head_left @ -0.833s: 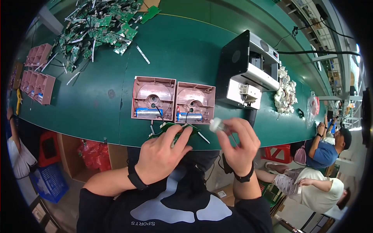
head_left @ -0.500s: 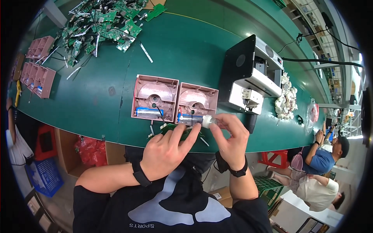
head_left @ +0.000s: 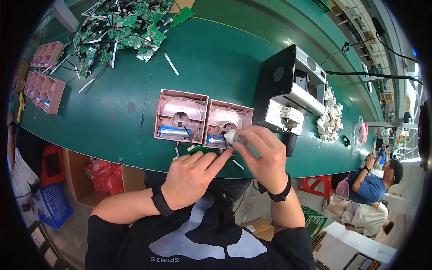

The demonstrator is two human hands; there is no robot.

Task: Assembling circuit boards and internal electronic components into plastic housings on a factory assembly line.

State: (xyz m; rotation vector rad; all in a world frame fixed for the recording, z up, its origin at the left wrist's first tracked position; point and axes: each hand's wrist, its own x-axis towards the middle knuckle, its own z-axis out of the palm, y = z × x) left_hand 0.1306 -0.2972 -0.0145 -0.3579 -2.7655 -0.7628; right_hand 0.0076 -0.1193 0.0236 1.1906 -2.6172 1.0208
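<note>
My right hand (head_left: 265,155) pinches a small clear bottle with a white cap (head_left: 231,136). The cap end points down-left, over the lower part of the right pink plastic housing (head_left: 240,110). Inside that housing lies a blue-wrapped cylindrical battery (head_left: 217,141), partly hidden by the bottle. My left hand (head_left: 191,173) lies at the housings' near edge, index finger stretched toward the right one. Its other fingers rest over a green circuit board (head_left: 198,148), mostly covered. Beside it, the left pink housing (head_left: 204,108) holds another blue battery (head_left: 173,132) and a black wire.
A black-and-white machine (head_left: 288,90) stands right of the housings, with a pile of white parts (head_left: 330,117) beyond. Circuit boards (head_left: 121,31) are heaped at the far left, near more pink housings (head_left: 45,92). A white strip (head_left: 171,64) lies mid-table. People (head_left: 378,184) sit at right.
My right hand has moved the bottle slightly left and up, from the right housing's near corner to over its battery. My left hand has barely moved.
</note>
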